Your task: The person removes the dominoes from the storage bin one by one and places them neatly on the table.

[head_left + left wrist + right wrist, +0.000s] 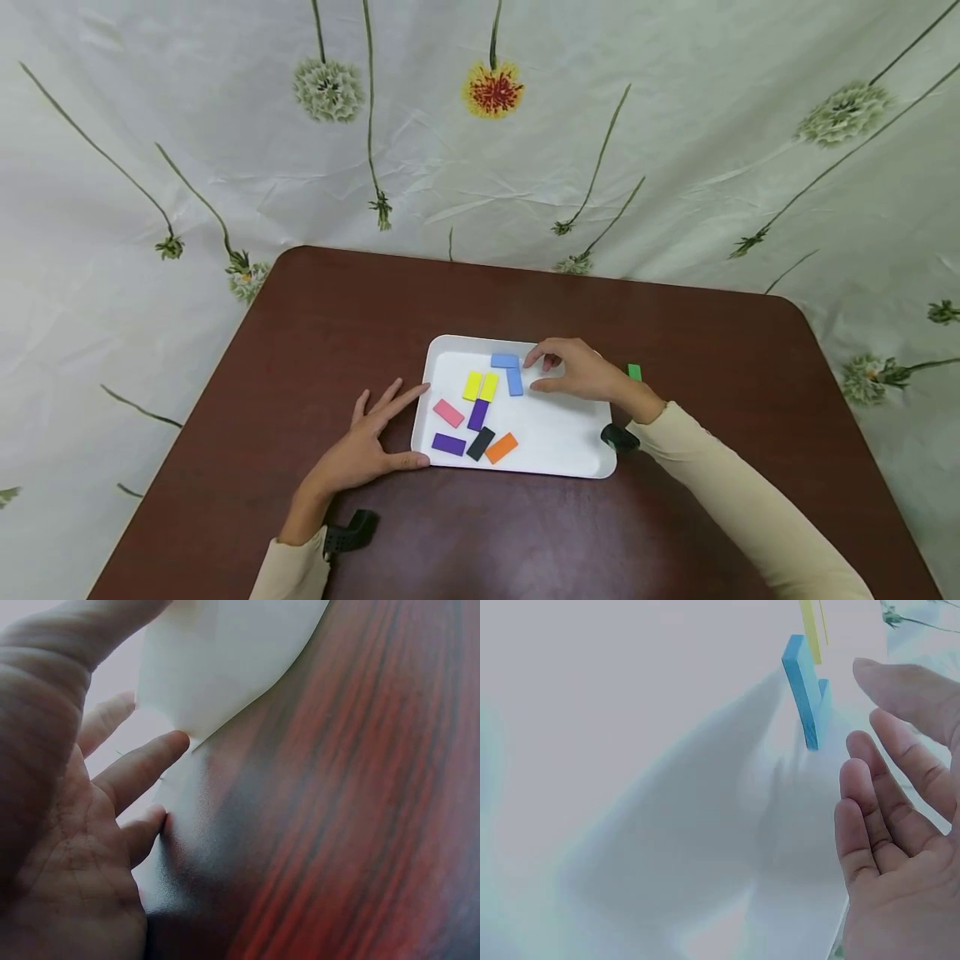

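Observation:
A white tray (562, 446) holds several small flat coloured blocks. Two blue blocks meet at a corner, one crosswise (505, 361) and one lengthwise (514, 382). Just right of them hovers my right hand (581, 372), thumb and fingers apart and nothing between them. In the right wrist view a blue block (801, 690) stands out beyond the fingertips. My left hand (363, 450) spreads its fingers at the tray's left rim; fingertips touch the tray (225, 660) in the left wrist view. Two yellow blocks (489, 387) lie side by side, touching a purple block (477, 415).
Also in the tray are a pink block (448, 413), another purple block (448, 444), a black block (481, 443) and an orange block (501, 447). A green block (634, 372) shows on the brown table (360, 308), beyond the right wrist. Behind hangs a flowered cloth (450, 167).

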A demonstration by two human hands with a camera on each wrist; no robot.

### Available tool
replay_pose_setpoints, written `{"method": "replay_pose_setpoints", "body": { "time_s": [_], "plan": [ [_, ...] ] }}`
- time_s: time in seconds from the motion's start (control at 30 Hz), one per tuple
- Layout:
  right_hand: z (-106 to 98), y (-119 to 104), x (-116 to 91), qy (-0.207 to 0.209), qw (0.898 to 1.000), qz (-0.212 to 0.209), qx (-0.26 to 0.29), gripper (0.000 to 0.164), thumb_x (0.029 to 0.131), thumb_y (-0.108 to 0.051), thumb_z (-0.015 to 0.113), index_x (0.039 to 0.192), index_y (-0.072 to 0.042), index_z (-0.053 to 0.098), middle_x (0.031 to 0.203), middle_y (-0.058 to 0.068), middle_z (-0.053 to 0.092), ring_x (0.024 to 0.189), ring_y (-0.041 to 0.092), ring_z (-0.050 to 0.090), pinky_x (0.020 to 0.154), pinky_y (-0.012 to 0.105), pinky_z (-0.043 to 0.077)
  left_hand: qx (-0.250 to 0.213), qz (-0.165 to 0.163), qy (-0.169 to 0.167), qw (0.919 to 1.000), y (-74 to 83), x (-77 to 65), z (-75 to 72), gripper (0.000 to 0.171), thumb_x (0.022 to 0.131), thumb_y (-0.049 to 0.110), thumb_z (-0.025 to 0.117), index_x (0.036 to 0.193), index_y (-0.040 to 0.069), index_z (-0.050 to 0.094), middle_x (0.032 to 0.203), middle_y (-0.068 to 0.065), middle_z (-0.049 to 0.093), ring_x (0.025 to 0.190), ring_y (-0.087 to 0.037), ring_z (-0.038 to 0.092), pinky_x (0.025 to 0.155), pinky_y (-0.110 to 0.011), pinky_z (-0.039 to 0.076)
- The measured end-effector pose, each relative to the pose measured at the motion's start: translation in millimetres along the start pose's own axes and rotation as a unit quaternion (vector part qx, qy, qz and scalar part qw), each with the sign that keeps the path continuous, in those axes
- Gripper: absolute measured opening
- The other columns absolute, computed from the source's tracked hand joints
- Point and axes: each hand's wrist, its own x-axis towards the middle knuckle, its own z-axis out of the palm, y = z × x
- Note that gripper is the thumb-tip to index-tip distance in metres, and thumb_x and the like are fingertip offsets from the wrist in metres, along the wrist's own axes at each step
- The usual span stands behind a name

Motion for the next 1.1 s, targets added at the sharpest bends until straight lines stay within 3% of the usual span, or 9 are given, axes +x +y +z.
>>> {"method": "replay_pose_setpoints", "body": {
  "time_s": [0.33,0.5,1.1],
  "plan": [
    [13,-9,15,-0.019,1.0,-0.015,0.002,0.027,0.083,-0.012,0.083,0.107,-0.007,0.072,0.102,0.003,0.07,0.089,0.019,0.059,0.084,0.031,0.05,0.002,-0.003,0.002,1.0,-0.1,0.5,0.0,0.096,0.075,0.042,0.087,0.156,0.034,0.035,0.16,-0.015,0.035,0.154,-0.041,0.012,0.115,-0.066,-0.011],
    [18,-9,19,-0.027,0.999,-0.021,-0.029,0.026,0.083,-0.013,0.082,0.106,-0.008,0.072,0.104,0.002,0.07,0.09,0.016,0.06,0.084,0.029,0.051,0.002,-0.003,0.004,1.0,-0.5,-0.2,0.4,0.096,0.075,0.042,0.087,0.156,0.034,0.035,0.161,-0.015,0.035,0.154,-0.04,0.012,0.115,-0.066,-0.011],
    [23,-15,16,-0.015,0.998,-0.016,-0.06,0.028,0.08,-0.011,0.083,0.106,-0.009,0.071,0.103,0.003,0.066,0.091,0.018,0.059,0.083,0.029,0.05,0.004,0.003,0.006,1.0,-1.0,-0.6,2.4,0.096,0.076,0.043,0.087,0.156,0.033,0.035,0.16,-0.013,0.037,0.154,-0.041,0.013,0.115,-0.067,-0.01]
  ]
}}
